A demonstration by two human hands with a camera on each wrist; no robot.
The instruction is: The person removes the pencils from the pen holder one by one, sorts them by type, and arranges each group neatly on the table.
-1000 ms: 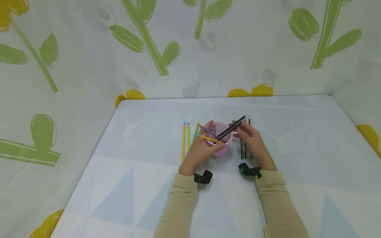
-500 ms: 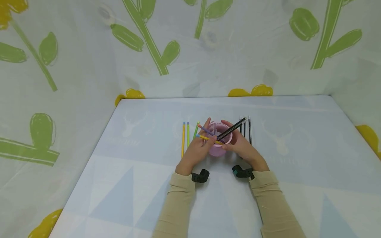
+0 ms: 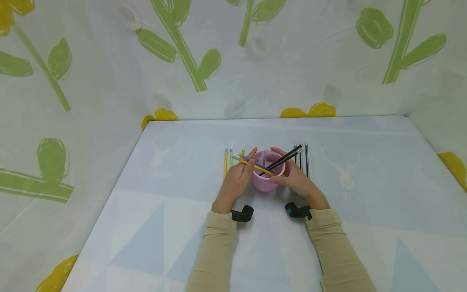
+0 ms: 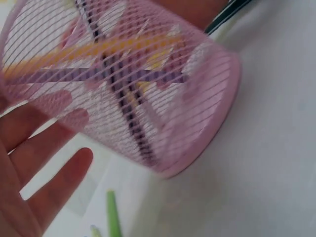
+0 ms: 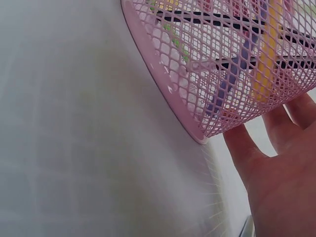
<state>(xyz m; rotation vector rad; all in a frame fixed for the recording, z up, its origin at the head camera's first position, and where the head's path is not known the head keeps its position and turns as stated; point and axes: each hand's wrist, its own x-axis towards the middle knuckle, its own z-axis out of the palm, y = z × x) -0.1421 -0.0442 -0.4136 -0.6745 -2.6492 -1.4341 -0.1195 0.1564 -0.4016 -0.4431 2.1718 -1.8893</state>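
While my right grip (image 3: 298, 177) holds the pink mesh cup (image 3: 265, 185), thumb on its near side by the rim and fingers round behind, my left grip (image 3: 235, 177) is spread along the opposite side, its fingers straight and apart against the mesh. I cannot tell whether my left thumb, beside the rim, touches a pencil too. Held between my two grips over the middle of the counter (image 3: 365, 158), the cup has its mouth up; I cannot tell whether its base meets the surface.

Two black pencils (image 3: 290, 154) lean out over the rim toward my right. A yellow pencil (image 3: 260, 168) and a purple pencil (image 4: 54, 75) slant the other way, crossing the black ones inside the mesh.

On the counter just beyond my left grip lie a second yellow pencil (image 3: 225, 164), a lime pencil (image 3: 231, 157) and a green pencil (image 3: 243, 151), each partly hidden by my hand. Three more black pencils (image 3: 307, 160) lie side by side near my right grip. Both my wrists wear black bands (image 3: 242, 213) below tan sleeves (image 3: 217, 251).
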